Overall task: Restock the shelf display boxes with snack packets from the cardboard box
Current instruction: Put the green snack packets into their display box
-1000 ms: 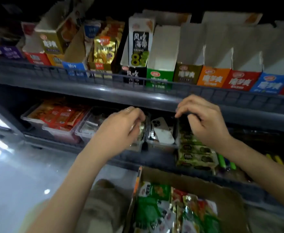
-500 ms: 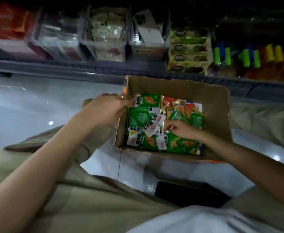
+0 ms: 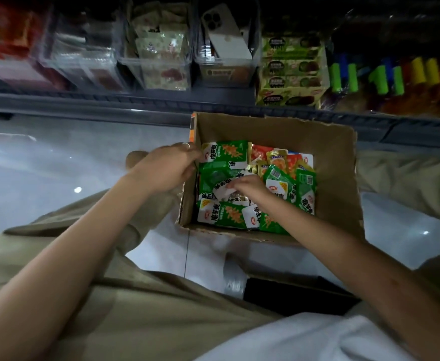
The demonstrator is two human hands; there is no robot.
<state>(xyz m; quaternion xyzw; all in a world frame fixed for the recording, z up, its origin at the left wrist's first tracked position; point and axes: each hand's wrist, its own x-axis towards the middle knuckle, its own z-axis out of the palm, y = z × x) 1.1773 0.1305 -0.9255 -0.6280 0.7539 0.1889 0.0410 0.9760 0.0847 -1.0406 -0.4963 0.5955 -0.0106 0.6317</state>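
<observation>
An open cardboard box (image 3: 336,162) sits on the floor below the shelf, full of green, orange and red snack packets (image 3: 226,155). My left hand (image 3: 165,169) grips the box's left wall at its rim. My right hand (image 3: 247,187) is inside the box, fingers curled on a green and white packet (image 3: 224,187) in the middle of the pile. On the low shelf stand clear display boxes (image 3: 159,61) and a green carton of packets (image 3: 290,71).
A white phone (image 3: 225,35) leans in one clear box. Coloured tube items (image 3: 380,76) lie at the shelf's right. The grey shelf edge (image 3: 109,105) runs just behind the box. My khaki-clad knees flank the box over a glossy white floor (image 3: 44,173).
Both hands left the shelf and dropped to the cardboard box. The left took hold of its wall; the right went in and shifted left across the packets. The view tilted down.
</observation>
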